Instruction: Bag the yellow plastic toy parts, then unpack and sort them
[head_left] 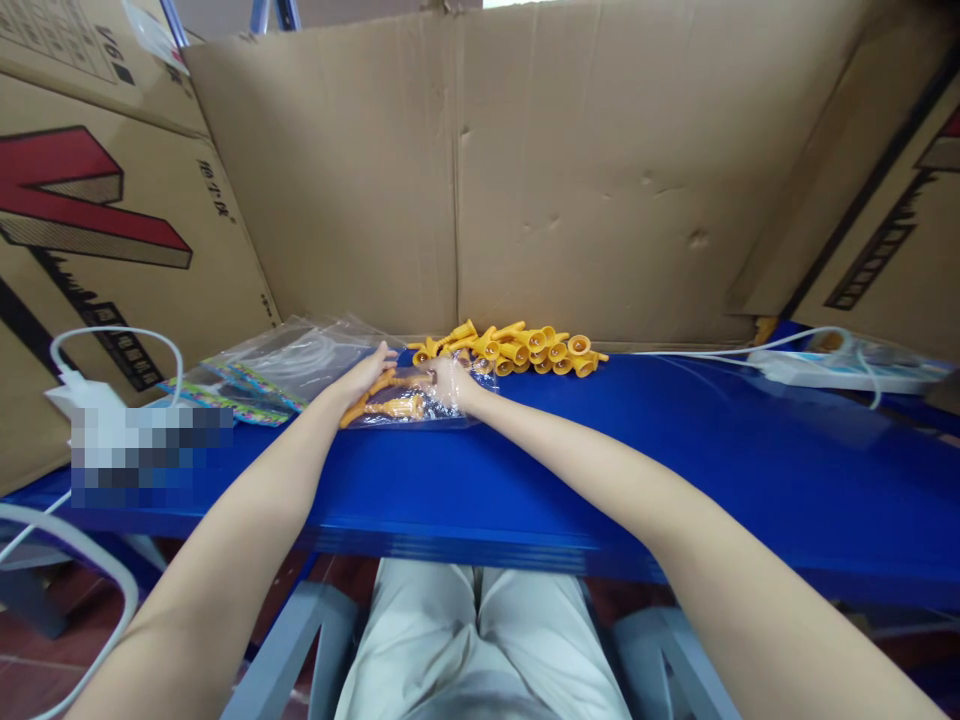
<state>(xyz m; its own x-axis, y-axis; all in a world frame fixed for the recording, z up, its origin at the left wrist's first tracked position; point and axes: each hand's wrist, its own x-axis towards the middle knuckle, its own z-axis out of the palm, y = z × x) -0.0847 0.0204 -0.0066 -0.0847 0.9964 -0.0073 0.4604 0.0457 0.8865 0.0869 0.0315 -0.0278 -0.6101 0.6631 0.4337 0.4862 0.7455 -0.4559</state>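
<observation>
On the blue table lies a clear plastic bag with a few yellow plastic pieces inside. My left hand rests flat on the bag's left side, fingers stretched forward. My right hand is curled at the bag's right end, its fingers inside or under the plastic, gripping it. Just behind the hands a pile of several yellow trumpet-shaped pieces lies loose on the table.
A stack of clear bags with colourful printed headers lies to the left. A white charger and cable sit at far left, a white power strip at right. Cardboard walls enclose the back and sides.
</observation>
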